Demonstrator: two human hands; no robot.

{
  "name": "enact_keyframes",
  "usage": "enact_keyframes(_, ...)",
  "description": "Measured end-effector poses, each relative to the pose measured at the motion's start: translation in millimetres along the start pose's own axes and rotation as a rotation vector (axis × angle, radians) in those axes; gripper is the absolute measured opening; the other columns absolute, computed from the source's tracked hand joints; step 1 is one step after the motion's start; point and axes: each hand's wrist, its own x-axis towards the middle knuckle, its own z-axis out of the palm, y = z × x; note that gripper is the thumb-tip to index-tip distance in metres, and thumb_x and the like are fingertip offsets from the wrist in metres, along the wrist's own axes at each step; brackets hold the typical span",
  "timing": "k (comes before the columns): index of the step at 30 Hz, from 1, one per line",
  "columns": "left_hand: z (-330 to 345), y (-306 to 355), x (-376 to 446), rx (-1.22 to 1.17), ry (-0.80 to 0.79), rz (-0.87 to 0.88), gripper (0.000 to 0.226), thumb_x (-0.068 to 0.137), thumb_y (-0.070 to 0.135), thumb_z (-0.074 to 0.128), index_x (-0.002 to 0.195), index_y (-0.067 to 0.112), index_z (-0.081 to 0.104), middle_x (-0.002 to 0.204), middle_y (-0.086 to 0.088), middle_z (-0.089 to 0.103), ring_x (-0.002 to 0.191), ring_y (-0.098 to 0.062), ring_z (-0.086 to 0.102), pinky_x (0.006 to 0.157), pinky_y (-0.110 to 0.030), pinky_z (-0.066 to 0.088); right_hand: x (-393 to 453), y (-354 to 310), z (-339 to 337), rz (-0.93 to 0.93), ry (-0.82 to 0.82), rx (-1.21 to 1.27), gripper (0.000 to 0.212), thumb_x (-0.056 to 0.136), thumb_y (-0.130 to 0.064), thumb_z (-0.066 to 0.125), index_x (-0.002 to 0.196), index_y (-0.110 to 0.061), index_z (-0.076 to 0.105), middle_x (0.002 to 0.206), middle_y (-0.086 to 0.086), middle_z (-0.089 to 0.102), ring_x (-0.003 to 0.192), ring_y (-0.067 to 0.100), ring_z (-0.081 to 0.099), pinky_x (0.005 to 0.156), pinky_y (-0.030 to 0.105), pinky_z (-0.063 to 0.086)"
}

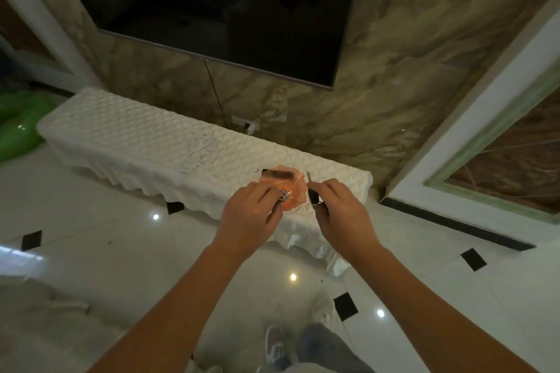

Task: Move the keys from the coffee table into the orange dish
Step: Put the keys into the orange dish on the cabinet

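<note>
Both hands are hovering over the orange dish [280, 188] at frame center, so this looks like the drop-off step. The left hand [250, 215] is pinching a small bunch of keys [285, 194] on a thin metal ring, dangling just above the dish's middle. The right hand [342, 212] is gripping a black car key [313, 195], its slim metal blade sticking up past the dish's right rim. Neither item is resting in the dish yet, as far as I can tell.

Next move, my guess: lowering both a little and letting go so they are landing inside the rim, not on the cloth. The car key is sitting off to the right edge, so it probably needs shifting leftward first.

The dish is looking glossy, translucent orange, with a wavy scalloped rim; a dark flat object [277, 174] is lying at its far edge, too blurred to identify. It is sitting on a long low cabinet [136, 130] covered in white quilted cloth with a frilled hem. A loose white cord [203, 154] is coiling on the cloth, upper left of the dish. Shiny white floor tiles [121, 245] below.
</note>
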Motion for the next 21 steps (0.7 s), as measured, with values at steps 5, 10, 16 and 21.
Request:
enact_keyframes(5, 27.4, -25.7, 23.9, 0.027, -0.016, -0.011, 0.014, 0.09, 0.017, 0.061, 0.099, 0.008, 0.066, 0.097, -0.009, 0.07, 0.081, -0.021, 0.063, 0.069, -0.034, 0.054, 39.1, 22.2, 19.3, -0.055, 0.011, 0.089, 0.032, 0.09, -0.018, 0.056, 0.121, -0.013, 0.059, 0.112, 0.008, 0.064, 0.095, 0.02, 0.059, 0.08, 0.023, 0.047)
enact_keyframes(10, 55.3, -46.4, 51.4, 0.068, -0.106, -0.063, 0.011, 0.091, 0.015, 0.059, 0.095, 0.008, 0.067, 0.096, -0.009, 0.068, 0.078, -0.023, 0.06, 0.066, -0.037, 0.052, 80.4, 50.0, 36.3, -0.048, -0.025, 0.147, 0.036, 0.088, -0.024, 0.055, 0.12, -0.008, 0.061, 0.11, 0.012, 0.065, 0.094, 0.026, 0.063, 0.077, 0.032, 0.052)
enact_keyframes(16, 92.3, -71.5, 81.1, 0.106, -0.2, -0.087, 0.011, 0.09, 0.016, 0.058, 0.092, 0.008, 0.067, 0.093, -0.008, 0.068, 0.075, -0.024, 0.06, 0.063, -0.038, 0.051, 126.0, 92.6, 65.2, -0.07, -0.092, 0.154, 0.034, 0.087, -0.017, 0.057, 0.121, -0.014, 0.059, 0.114, 0.008, 0.063, 0.097, 0.021, 0.06, 0.078, 0.019, 0.04)
enact_keyframes(21, 115.7, -91.2, 95.6, 0.082, -0.256, -0.129, 0.011, 0.089, 0.016, 0.06, 0.092, 0.008, 0.067, 0.093, -0.009, 0.068, 0.076, -0.025, 0.061, 0.062, -0.038, 0.051, 146.1, 112.8, 90.6, -0.038, -0.135, 0.181, 0.035, 0.088, -0.016, 0.055, 0.123, -0.015, 0.059, 0.114, 0.008, 0.063, 0.096, 0.022, 0.06, 0.077, 0.019, 0.042)
